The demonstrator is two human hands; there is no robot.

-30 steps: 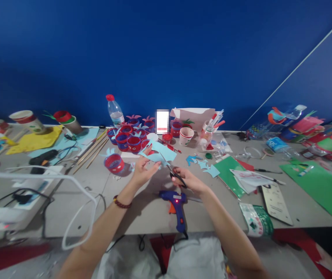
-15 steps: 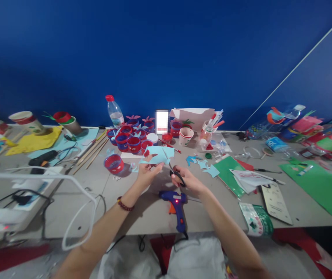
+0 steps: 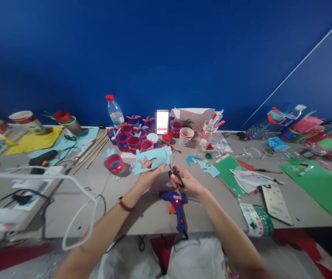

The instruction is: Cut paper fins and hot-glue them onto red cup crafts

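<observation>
A light blue sheet of paper [image 3: 157,155] with jagged cut edges is pinched in my left hand [image 3: 150,174]. My right hand [image 3: 187,181] is closed round the black handles of a pair of scissors [image 3: 178,178]. Their blades reach up to the paper's right edge. On the table just below my hands lies a blue hot glue gun [image 3: 179,207] with a red light on. Cut light blue paper pieces [image 3: 209,169] lie to the right of my hands. A red and blue painted cup [image 3: 114,164] stands left of the paper.
Several painted cups [image 3: 133,143] cluster behind my hands, beside a plastic bottle [image 3: 115,112]. A paper cup [image 3: 186,136] and a jar of markers [image 3: 208,133] stand at the back. Green paper [image 3: 231,174] lies right; a power strip [image 3: 38,197] and white cable [image 3: 81,186] lie left.
The light blue paper has turned in my left hand, so its jagged left part now shows more. My right hand and the scissors have barely shifted.
</observation>
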